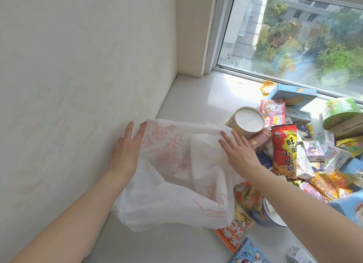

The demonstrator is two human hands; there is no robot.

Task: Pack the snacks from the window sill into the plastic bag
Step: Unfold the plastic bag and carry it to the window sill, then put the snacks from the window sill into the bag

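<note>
A white plastic bag (172,176) with pink print lies spread on the window sill (196,94), its mouth facing me. My left hand (125,150) rests flat on the bag's left edge with straight fingers. At the bag's right edge, my right hand (237,150) presses down with fingers spread. A heap of snacks lies to the right: a red packet (284,150), a round tub with a white lid (248,121), a blue box (292,95), a pink box (273,110) and an orange packet (233,237) partly under the bag.
A white wall (78,86) stands close on the left, touching the sill. The window (294,37) closes off the far side. A green tub (341,111) and small drink cartons (314,150) sit at the right. Bare sill shows beyond the bag and near me.
</note>
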